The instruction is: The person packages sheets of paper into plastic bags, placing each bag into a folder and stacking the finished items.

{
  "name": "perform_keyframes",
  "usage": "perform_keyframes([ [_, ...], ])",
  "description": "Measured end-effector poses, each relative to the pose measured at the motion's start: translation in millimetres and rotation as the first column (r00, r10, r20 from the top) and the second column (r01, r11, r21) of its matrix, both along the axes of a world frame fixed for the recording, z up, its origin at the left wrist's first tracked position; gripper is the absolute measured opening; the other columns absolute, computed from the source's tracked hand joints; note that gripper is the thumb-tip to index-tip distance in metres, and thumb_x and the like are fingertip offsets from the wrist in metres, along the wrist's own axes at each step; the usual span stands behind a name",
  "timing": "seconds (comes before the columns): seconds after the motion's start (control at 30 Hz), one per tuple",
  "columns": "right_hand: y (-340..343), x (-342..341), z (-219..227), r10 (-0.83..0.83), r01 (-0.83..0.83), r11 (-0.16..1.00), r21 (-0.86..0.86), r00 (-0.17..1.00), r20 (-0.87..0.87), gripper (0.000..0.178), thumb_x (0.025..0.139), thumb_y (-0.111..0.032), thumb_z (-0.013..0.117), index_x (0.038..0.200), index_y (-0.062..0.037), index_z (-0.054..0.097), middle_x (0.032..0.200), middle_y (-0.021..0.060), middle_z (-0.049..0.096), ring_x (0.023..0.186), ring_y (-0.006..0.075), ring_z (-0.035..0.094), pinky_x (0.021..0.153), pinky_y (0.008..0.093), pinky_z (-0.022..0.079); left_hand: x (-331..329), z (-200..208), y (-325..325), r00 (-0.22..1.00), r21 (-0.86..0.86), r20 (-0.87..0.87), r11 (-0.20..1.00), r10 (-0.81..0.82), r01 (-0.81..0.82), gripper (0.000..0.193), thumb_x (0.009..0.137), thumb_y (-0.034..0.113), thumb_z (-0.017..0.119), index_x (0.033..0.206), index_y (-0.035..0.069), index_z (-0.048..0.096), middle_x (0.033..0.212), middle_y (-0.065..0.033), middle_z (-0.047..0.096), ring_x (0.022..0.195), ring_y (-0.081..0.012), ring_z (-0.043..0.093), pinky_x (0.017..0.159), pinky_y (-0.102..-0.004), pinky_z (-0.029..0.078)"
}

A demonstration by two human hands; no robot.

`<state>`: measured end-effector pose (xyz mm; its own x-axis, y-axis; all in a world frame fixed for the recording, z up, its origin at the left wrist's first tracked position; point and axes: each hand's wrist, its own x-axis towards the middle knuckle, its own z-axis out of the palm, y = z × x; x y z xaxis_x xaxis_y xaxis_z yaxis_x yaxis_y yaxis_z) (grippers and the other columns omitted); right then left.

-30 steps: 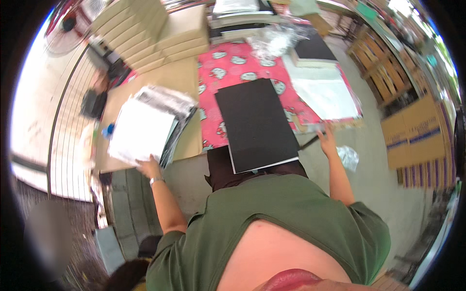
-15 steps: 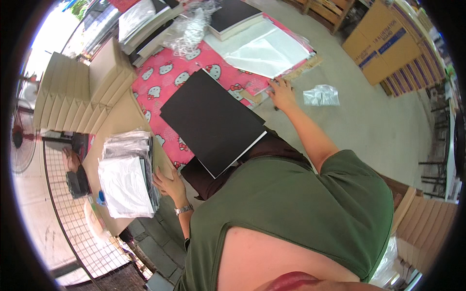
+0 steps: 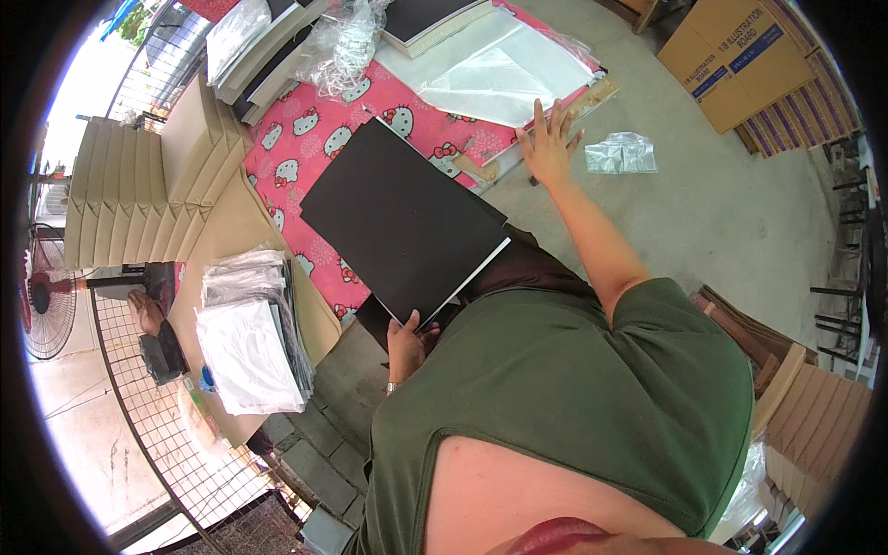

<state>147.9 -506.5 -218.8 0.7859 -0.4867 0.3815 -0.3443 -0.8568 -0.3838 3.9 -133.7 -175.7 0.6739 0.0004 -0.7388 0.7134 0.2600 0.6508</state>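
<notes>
A stack of black boards with a white edge point(image 3: 402, 217) lies slantwise on the pink patterned table cover, its near end over my lap. My left hand point(image 3: 407, 350) is closed at the near corner of that stack, fingertips on the board's edge; part of the fingers is hidden. My right hand point(image 3: 548, 146) is open, fingers spread, at the near edge of the clear plastic sleeves point(image 3: 504, 83) on the table's right side. It holds nothing.
To the left are plastic-wrapped packs point(image 3: 248, 356) and stacked tan boards point(image 3: 120, 190). Another black board stack point(image 3: 435, 20) and crumpled plastic point(image 3: 342, 46) sit at the far side. A plastic bag point(image 3: 622, 154) lies on the floor, near cardboard cartons point(image 3: 721, 69) and a fan point(image 3: 46, 291).
My left hand has moved from beside the wrapped packs to the black boards' near corner. My right hand has shifted slightly up and spread its fingers over the sleeves' edge. The view has shifted slightly.
</notes>
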Motion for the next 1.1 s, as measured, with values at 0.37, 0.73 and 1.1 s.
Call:
perform_keyframes([
  [0.37,-19.2,23.4,-26.4,0.059,-0.058,0.998,0.039,0.998,-0.02,0.076,0.08,-0.06,0.043,0.14,-0.0205,0.019,0.146,0.017,0.007,0.128,0.0521,0.003,0.093,0.0722,0.005,57.7,20.2,12.0,0.983,0.462,0.047,0.876,-0.179,0.138,0.054,0.083,0.01,0.055,0.128,0.0,0.027,0.112,-0.0167,0.046,0.08,-0.0256,0.056,0.068,-0.0336,0.049],
  [0.73,-21.7,11.0,-0.2,0.115,-0.095,0.985,0.146,0.984,-0.134,0.086,0.072,-0.061,0.053,0.14,-0.02,0.021,0.147,0.0151,0.001,0.128,0.0526,-0.005,0.094,0.0724,0.005,123.8,99.1,-121.2,0.635,0.767,0.507,0.641,-0.584,-0.023,0.06,0.083,0.011,0.056,0.133,0.002,0.026,0.138,-0.0153,0.023,0.123,-0.0286,0.031,0.1,-0.0407,0.026],
  [1.1,-78.4,-13.2,14.3,0.422,-0.393,0.791,0.469,0.905,0.047,0.074,0.078,-0.046,0.057,0.138,-0.0187,0.023,0.145,0.0155,0.007,0.132,0.0421,0.007,0.099,0.0652,0.015,294.7,79.0,-476.7,-0.245,0.912,0.383,0.322,-0.891,0.253,0.044,0.081,0.021,0.06,0.12,0.007,0.045,0.124,-0.0138,0.046,0.123,-0.034,0.032,0.1,-0.0436,0.025],
])
